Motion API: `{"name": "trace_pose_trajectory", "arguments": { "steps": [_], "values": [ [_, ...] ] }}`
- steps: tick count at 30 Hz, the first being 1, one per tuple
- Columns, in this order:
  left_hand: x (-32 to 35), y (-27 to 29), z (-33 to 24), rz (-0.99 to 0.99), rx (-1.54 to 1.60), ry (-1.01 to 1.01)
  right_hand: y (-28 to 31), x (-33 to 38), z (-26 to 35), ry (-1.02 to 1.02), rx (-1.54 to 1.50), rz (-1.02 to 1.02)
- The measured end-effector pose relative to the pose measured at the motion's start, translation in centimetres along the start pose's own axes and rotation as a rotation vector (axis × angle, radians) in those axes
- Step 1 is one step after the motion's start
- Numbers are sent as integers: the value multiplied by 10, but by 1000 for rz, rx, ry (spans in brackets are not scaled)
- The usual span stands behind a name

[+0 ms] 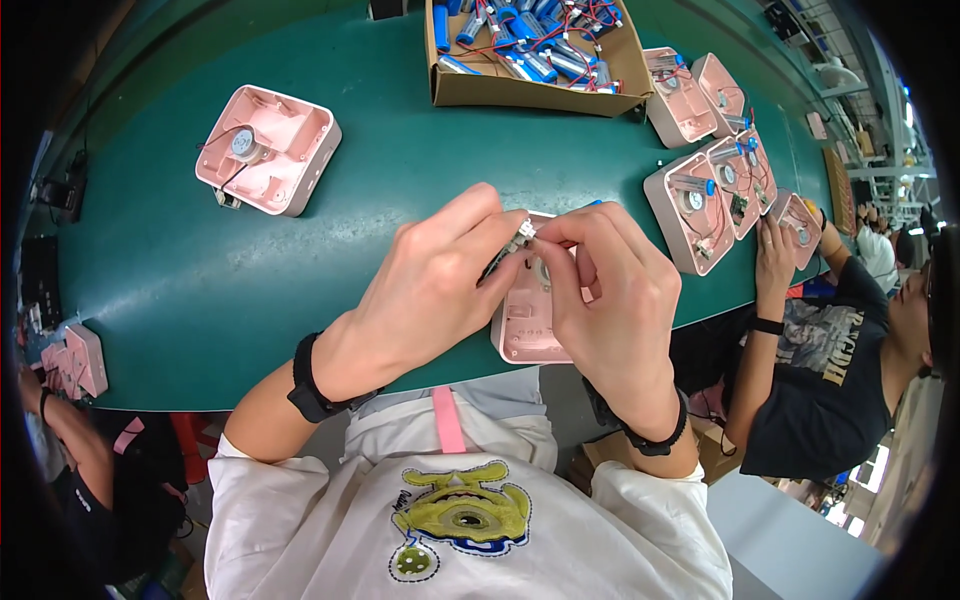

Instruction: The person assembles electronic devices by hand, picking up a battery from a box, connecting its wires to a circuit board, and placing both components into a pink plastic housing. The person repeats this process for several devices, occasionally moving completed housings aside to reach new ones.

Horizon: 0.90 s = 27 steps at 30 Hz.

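Head-worn fisheye view, facing steeply down from above wearer's shirt, lower centre; hands close, mid-frame; tabletop bending toward rim.

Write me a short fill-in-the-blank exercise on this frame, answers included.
1. Blue cylindrical batteries lie in an open brown box made of ____.
2. The left hand and right hand are above an open plastic housing coloured ____.
3. A small plastic connector between the hands is coloured ____.

Answers: cardboard; pink; white.
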State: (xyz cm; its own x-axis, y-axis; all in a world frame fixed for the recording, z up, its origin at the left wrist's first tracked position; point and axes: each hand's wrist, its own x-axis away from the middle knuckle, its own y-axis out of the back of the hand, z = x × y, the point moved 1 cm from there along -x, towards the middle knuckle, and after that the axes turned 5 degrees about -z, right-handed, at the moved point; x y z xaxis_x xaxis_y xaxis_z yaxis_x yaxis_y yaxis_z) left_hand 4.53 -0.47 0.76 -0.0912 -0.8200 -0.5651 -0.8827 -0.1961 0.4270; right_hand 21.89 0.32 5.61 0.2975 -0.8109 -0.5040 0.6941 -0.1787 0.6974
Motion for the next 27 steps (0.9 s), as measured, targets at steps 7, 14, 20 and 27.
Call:
{"name": "trace_pose_trajectory", "arguments": {
  "steps": [7,14,20,27],
  "values": [
    [-1,1,-2,21,-26,-40,-6,4,4,1,13,-26],
    [-12,14,-6,203,176,263,11,0,-3,-10,14,118],
    [-23,28,-13,392,468,731,38,49,28,-88,100,218],
    [-25,30,-17,653,518,763,-5,99,26,-220,216,127]
  ]
}}
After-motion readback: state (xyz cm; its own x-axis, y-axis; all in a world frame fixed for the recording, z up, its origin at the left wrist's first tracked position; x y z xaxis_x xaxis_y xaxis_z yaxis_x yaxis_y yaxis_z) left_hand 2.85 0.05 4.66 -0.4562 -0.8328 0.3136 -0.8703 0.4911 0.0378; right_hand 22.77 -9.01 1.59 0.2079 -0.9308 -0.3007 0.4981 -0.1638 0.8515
